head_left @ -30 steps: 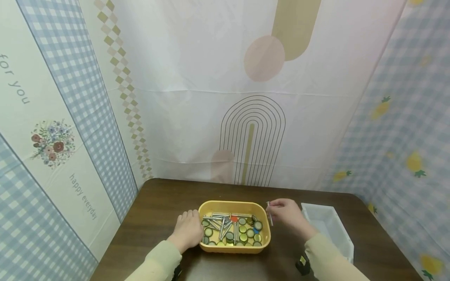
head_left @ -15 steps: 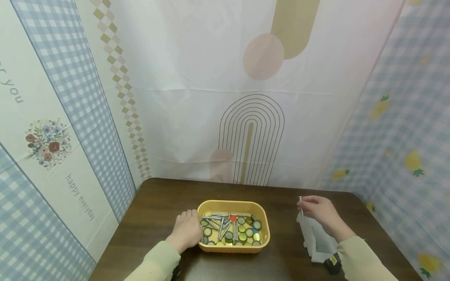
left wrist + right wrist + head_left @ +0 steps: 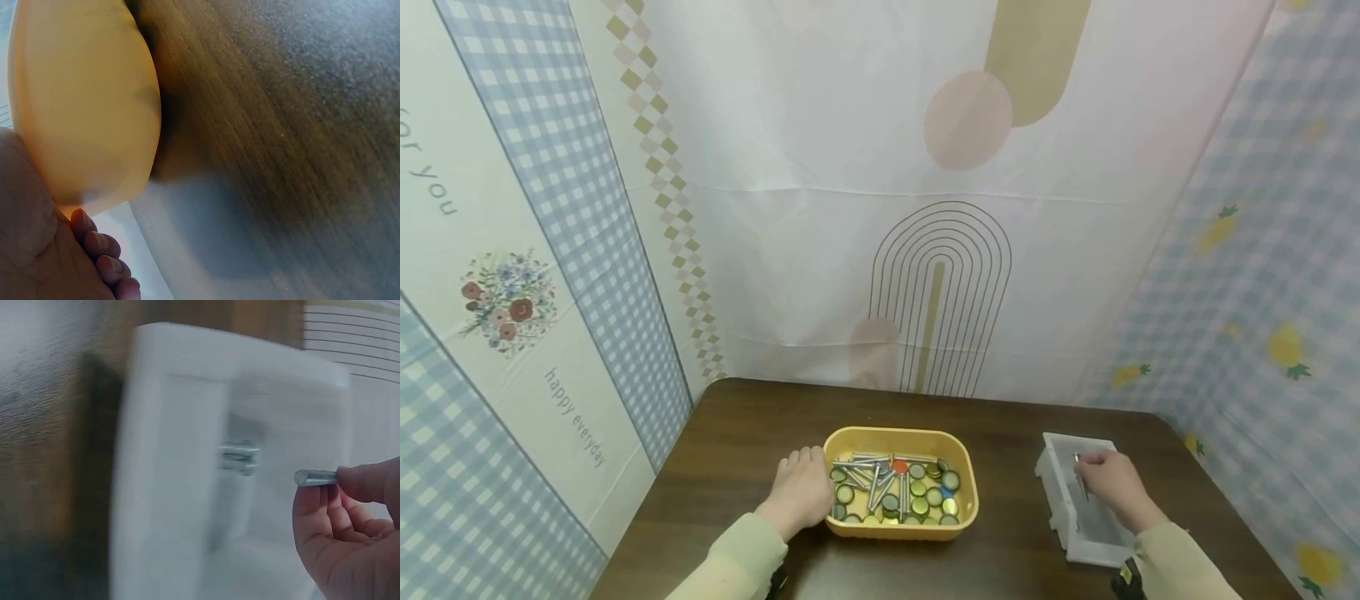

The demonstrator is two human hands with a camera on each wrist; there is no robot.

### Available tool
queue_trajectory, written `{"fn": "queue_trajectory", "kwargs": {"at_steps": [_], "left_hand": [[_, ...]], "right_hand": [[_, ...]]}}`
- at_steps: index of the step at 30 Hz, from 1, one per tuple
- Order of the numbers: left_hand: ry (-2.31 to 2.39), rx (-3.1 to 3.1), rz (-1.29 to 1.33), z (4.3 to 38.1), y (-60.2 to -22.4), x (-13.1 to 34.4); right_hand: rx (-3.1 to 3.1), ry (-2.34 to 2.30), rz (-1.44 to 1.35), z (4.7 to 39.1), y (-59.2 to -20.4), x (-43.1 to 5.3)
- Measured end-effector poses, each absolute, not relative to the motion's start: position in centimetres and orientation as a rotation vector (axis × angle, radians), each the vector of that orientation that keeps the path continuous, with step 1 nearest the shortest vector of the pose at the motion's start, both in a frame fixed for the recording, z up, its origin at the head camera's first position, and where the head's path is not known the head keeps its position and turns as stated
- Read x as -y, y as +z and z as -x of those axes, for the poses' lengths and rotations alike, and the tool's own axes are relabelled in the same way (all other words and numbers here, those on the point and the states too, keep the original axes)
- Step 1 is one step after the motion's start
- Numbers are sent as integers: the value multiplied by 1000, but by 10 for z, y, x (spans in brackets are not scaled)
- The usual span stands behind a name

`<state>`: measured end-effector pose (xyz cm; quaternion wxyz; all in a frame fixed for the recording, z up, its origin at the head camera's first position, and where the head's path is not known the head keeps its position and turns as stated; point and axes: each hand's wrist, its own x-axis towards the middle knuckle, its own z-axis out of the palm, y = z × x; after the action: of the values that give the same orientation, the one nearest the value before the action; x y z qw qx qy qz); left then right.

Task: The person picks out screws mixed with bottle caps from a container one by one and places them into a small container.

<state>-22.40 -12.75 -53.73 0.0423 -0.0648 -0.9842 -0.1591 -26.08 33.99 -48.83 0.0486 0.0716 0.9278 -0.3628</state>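
A yellow plastic bin (image 3: 898, 532) stands mid-table, holding several silver bolts (image 3: 875, 485) and many bottle caps (image 3: 919, 506). My left hand (image 3: 801, 490) grips its left rim; in the left wrist view the curled fingertips (image 3: 111, 264) show by the bin's corner. Over the white bin (image 3: 1060, 510) on the right, my right hand (image 3: 1111, 481) pinches a bolt (image 3: 317, 478) between thumb and fingers. The bolt tilts with its head up and its end down, inside the white bin's outline. Blurred metal pieces (image 3: 239, 456) lie on the white bin's floor.
Both bins stand apart on a dark brown wooden table (image 3: 752, 417). A printed cloth (image 3: 820, 250) hangs behind the table, with checked cloths at both sides. Among the caps in the yellow bin are a red one (image 3: 899, 467) and a blue one (image 3: 947, 492).
My right hand has carried the bolt from beside the yellow bin's right edge rightward to over the white bin, then lower. My left hand has stayed on the yellow bin.
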Motion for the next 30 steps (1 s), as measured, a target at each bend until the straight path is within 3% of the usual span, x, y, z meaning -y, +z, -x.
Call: {"fn": "queue_trajectory", "kwargs": {"at_steps": [14, 30], "left_hand": [[-485, 3002, 204, 224, -538, 127], [-502, 3010, 198, 223, -536, 126]], "right_hand": [[-3015, -793, -53, 257, -532, -349], [-3006, -745, -51, 254, -537, -348]]}}
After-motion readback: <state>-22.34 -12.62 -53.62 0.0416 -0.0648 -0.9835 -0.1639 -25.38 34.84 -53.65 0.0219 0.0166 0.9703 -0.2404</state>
